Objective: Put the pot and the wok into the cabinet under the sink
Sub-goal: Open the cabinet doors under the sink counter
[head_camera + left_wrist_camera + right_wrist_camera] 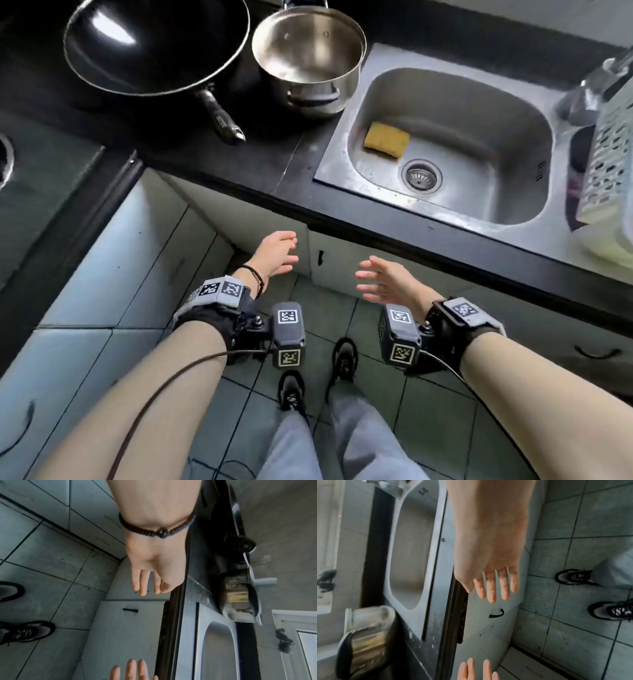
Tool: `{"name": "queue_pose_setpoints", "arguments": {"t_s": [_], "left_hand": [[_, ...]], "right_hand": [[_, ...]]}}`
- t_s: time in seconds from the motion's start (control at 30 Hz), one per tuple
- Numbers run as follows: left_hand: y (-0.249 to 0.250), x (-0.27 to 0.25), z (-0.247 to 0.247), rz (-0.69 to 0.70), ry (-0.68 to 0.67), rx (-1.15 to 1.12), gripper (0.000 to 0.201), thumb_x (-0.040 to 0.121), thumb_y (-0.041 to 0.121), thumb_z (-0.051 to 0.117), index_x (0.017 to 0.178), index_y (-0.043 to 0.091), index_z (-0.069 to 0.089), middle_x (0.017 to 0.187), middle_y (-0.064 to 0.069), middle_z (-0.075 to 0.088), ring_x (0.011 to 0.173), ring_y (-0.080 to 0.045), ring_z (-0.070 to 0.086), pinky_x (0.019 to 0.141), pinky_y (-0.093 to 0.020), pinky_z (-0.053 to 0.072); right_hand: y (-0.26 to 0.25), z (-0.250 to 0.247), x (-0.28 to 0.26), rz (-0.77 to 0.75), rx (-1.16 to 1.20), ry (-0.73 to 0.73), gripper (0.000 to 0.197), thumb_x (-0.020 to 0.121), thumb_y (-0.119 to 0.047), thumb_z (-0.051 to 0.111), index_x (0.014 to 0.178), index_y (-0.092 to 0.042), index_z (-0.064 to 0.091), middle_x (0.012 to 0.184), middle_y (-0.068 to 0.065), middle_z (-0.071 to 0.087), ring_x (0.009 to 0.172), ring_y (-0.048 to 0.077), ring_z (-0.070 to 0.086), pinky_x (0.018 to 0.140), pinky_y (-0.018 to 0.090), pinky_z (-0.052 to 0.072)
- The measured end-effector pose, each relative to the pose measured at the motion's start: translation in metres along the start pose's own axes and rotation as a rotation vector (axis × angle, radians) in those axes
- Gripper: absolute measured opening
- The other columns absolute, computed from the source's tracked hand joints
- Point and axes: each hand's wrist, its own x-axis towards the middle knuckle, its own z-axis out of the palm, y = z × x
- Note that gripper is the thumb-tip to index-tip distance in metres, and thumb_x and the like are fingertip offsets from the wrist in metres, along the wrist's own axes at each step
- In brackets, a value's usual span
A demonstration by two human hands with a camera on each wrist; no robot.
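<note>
— Steel pot [310,56] and black wok [156,44], where did they stand at that moment?

— Both stood on the dark surface [281,161], left of the sink [452,144], the pot between the wok and the sink. The wok's handle [222,118] pointed toward me, to the front edge of the surface. Nothing was in the cabinet yet, I think, because its door [337,265] was closed.

— And your hands?

— Both were empty, fingers spread and relaxed, low in front of the cabinet under the sink. My left hand [277,253] was just left of the door's edge, my right hand [383,279] in front of the door panel. Neither touched it.

— Which hand was nearer to the door handle?

— The small dark door handle [321,257] sat near the left edge of the door, between my two hands. In the left wrist view, the left fingers [143,586] looked a little closer to it, but the difference was small. The pot and the wok were above and behind my hands, so I judged the door must open first.
</note>
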Motion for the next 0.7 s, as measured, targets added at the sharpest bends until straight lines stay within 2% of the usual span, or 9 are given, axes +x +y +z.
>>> {"name": "queue_pose_setpoints", "arguments": {"t_s": [0.07, 0.13, 0.17, 0.27, 0.37, 0.43, 0.5, 0.6, 0.7], "left_hand": [[0.005, 0.010, 0.016, 0.012, 0.030, -0.015, 0.041, 0.098, 0.009, 0.034, 0.137, 0.015, 0.045, 0.110, 0.003, 0.058, 0.098, -0.022, 0.057, 0.085, -0.032, 0.048], [0.011, 0.019, 0.031, -0.003, 0.024, -0.053, 0.041, 0.098, 0.004, 0.032, 0.137, 0.013, 0.041, 0.093, 0.002, 0.055, 0.091, -0.021, 0.055, 0.079, -0.029, 0.047], [0.012, 0.023, 0.038, -0.012, 0.030, -0.059, 0.041, 0.097, 0.001, 0.032, 0.136, 0.012, 0.040, 0.095, -0.002, 0.055, 0.090, -0.020, 0.054, 0.079, -0.030, 0.048], [0.010, 0.038, 0.047, -0.043, 0.092, -0.060, 0.051, 0.094, -0.004, 0.034, 0.142, 0.014, 0.037, 0.131, -0.012, 0.049, 0.106, -0.022, 0.050, 0.095, -0.037, 0.049], [0.004, 0.044, 0.047, -0.049, 0.129, 0.032, 0.064, 0.094, -0.004, 0.030, 0.152, 0.023, 0.022, 0.152, -0.008, 0.032, 0.117, -0.026, 0.047, 0.099, -0.040, 0.049], [-0.003, 0.045, 0.048, -0.023, 0.124, 0.142, 0.070, 0.093, -0.002, 0.031, 0.154, 0.026, 0.012, 0.155, -0.006, 0.028, 0.098, -0.022, 0.053, 0.090, -0.040, 0.050], [-0.010, 0.044, 0.048, 0.015, 0.129, 0.177, 0.074, 0.090, -0.003, 0.033, 0.153, 0.028, 0.012, 0.152, -0.007, 0.034, 0.084, -0.018, 0.050, 0.085, -0.038, 0.050], [-0.020, 0.039, 0.043, 0.046, 0.125, 0.209, 0.069, 0.085, -0.006, 0.032, 0.145, 0.026, 0.027, 0.127, -0.008, 0.049, 0.093, -0.024, 0.047, 0.094, -0.043, 0.049], [-0.034, 0.028, 0.030, 0.087, 0.062, 0.248, 0.062, 0.082, -0.011, 0.030, 0.135, 0.020, 0.035, 0.112, -0.007, 0.049, 0.074, -0.020, 0.045, 0.073, -0.033, 0.045]], "right_hand": [[-0.002, -0.006, 0.008, 0.033, 0.001, 0.002, 0.024, 0.098, -0.036, 0.041, 0.097, -0.021, 0.058, 0.091, -0.002, 0.066, 0.076, 0.019, 0.064, 0.069, 0.030, 0.051], [-0.001, -0.010, 0.012, 0.054, -0.004, -0.013, 0.022, 0.098, -0.034, 0.041, 0.098, -0.020, 0.058, 0.090, -0.002, 0.066, 0.075, 0.019, 0.063, 0.070, 0.030, 0.050], [0.000, -0.012, 0.014, 0.067, -0.008, -0.024, 0.021, 0.098, -0.033, 0.042, 0.099, -0.020, 0.058, 0.090, -0.002, 0.066, 0.075, 0.019, 0.063, 0.070, 0.030, 0.050], [0.002, -0.018, 0.013, 0.064, -0.039, -0.015, 0.020, 0.097, -0.029, 0.044, 0.102, -0.016, 0.058, 0.090, 0.001, 0.066, 0.073, 0.020, 0.062, 0.071, 0.032, 0.050], [0.003, -0.021, 0.014, 0.072, -0.044, -0.011, 0.022, 0.097, -0.028, 0.046, 0.108, -0.013, 0.057, 0.090, 0.002, 0.066, 0.073, 0.021, 0.062, 0.072, 0.032, 0.051], [0.005, -0.020, 0.015, 0.081, -0.049, -0.014, 0.023, 0.097, -0.029, 0.046, 0.109, -0.013, 0.057, 0.092, 0.002, 0.066, 0.073, 0.020, 0.062, 0.072, 0.032, 0.051], [0.007, -0.016, 0.013, 0.090, -0.058, -0.017, 0.024, 0.097, -0.031, 0.045, 0.108, -0.014, 0.057, 0.094, 0.002, 0.066, 0.075, 0.020, 0.061, 0.073, 0.032, 0.051], [0.010, -0.006, 0.009, 0.097, -0.066, -0.024, 0.027, 0.097, -0.030, 0.047, 0.115, -0.012, 0.057, 0.097, 0.002, 0.065, 0.074, 0.019, 0.061, 0.073, 0.034, 0.053], [0.013, 0.008, 0.003, 0.096, -0.052, -0.027, 0.032, 0.097, -0.018, 0.050, 0.126, -0.006, 0.053, 0.105, 0.008, 0.062, 0.074, 0.020, 0.059, 0.073, 0.041, 0.056]]}}
